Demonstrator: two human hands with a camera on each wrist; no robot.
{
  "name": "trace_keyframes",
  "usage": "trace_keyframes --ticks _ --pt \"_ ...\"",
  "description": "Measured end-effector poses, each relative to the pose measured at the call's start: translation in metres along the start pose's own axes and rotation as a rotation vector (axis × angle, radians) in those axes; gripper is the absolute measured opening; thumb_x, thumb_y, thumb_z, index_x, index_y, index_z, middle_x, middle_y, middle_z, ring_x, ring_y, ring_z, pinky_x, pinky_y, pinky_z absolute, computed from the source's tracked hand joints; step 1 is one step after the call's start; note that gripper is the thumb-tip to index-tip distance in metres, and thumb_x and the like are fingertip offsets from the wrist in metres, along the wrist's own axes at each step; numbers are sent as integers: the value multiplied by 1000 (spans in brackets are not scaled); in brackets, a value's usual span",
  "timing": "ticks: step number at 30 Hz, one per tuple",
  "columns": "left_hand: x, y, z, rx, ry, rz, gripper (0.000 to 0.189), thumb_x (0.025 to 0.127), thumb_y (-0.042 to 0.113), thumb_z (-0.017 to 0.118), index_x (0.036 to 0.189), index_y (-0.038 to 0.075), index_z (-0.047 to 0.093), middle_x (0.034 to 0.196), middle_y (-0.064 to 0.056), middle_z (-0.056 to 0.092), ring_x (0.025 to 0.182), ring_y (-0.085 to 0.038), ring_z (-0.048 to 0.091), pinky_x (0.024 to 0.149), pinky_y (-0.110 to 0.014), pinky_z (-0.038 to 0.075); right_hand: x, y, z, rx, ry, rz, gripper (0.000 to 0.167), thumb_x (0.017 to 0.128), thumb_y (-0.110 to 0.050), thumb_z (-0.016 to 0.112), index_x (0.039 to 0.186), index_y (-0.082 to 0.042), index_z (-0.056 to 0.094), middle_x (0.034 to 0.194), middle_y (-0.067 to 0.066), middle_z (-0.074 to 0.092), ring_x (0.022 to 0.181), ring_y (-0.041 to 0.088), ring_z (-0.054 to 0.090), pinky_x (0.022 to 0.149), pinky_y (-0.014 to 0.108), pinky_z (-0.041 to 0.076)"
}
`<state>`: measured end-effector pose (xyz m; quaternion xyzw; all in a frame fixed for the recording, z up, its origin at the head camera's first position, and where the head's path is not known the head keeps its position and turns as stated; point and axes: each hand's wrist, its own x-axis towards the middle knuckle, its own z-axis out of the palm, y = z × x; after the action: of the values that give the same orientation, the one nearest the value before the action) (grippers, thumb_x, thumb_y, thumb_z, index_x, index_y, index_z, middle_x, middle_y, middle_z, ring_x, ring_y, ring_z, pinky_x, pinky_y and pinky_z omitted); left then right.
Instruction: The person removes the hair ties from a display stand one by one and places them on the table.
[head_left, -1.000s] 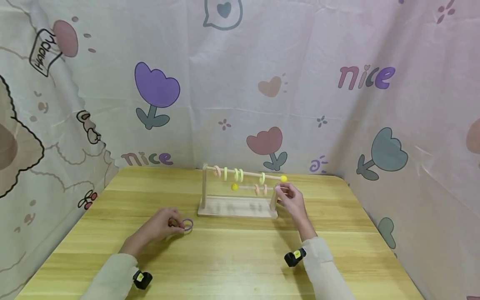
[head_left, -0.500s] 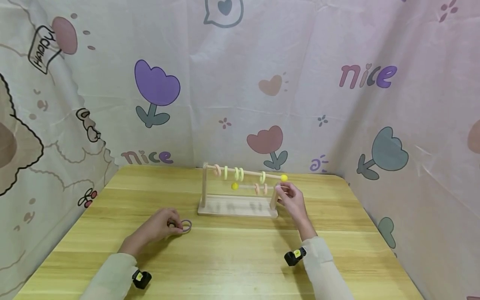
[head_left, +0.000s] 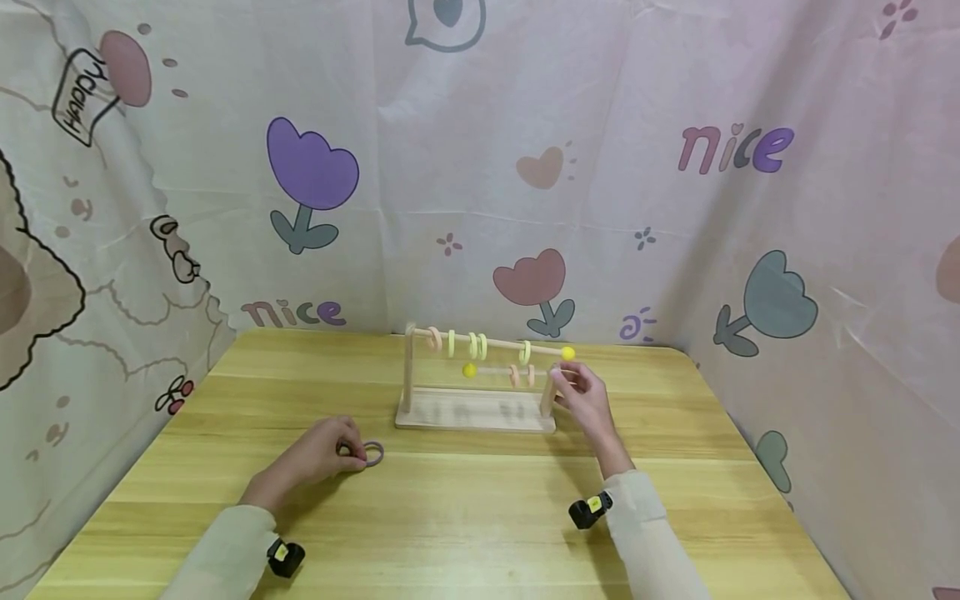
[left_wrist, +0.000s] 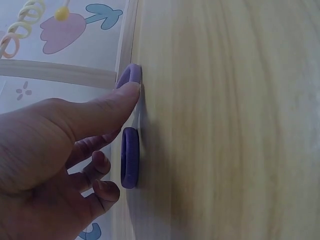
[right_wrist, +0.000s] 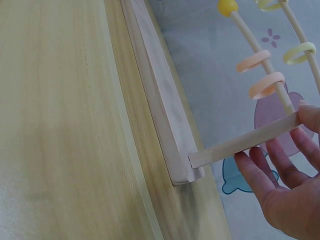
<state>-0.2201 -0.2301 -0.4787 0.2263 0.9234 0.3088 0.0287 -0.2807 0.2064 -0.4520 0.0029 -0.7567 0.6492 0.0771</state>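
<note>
My left hand [head_left: 330,450] pinches a purple hair tie [left_wrist: 135,75] between thumb and fingers, low over the table left of a wooden rack [head_left: 476,410]. Under the curled fingers, in the left wrist view, a second purple hair tie [left_wrist: 131,160] stands on its edge; the hand hides it in the head view. My right hand [head_left: 585,400] grips the top of the rack's short right post [right_wrist: 245,141], thumb on one side and fingers on the other. Peach hair ties [right_wrist: 267,85] hang on the lower rod, peach and pale green [head_left: 473,347] ones on the upper rod.
Yellow balls cap the rods; the upper rod's ball [head_left: 567,354] sits just above my right hand, the lower rod's ball [head_left: 469,370] points left. A tall post [head_left: 408,371] rises at the rack's left end. Printed cloth [head_left: 450,167] surrounds the wooden table [head_left: 465,517].
My left hand has brought the pinched hair tie slightly left and down. My right hand keeps its grip on the post, and the rack stands as before.
</note>
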Motion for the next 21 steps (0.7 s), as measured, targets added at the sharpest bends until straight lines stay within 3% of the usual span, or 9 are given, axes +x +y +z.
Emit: trace_keyframes --ticks 9,16,21 --pt "0 -1 -3 -1 -21 11 12 82 13 86 77 20 78 89 6 62 85 -10 58 73 -24 54 0 3 -1 -13 15 1 39 101 -26 68 132 -3 61 126 21 66 114 27 66 98 48 61" --pt "1 6 -12 -85 -31 -41 8 84 8 84 87 12 78 94 1 66 90 -17 63 75 -26 56 1 2 -1 -6 7 2 42 101 -27 68 134 -2 61 127 19 66 113 25 66 99 47 61" --pt "1 11 -16 -86 -10 -32 11 84 9 84 92 11 78 96 -3 67 85 -16 59 69 -23 51 1 3 -1 -9 6 2 42 101 -28 68 134 -3 60 129 21 65 114 26 65 100 49 60"
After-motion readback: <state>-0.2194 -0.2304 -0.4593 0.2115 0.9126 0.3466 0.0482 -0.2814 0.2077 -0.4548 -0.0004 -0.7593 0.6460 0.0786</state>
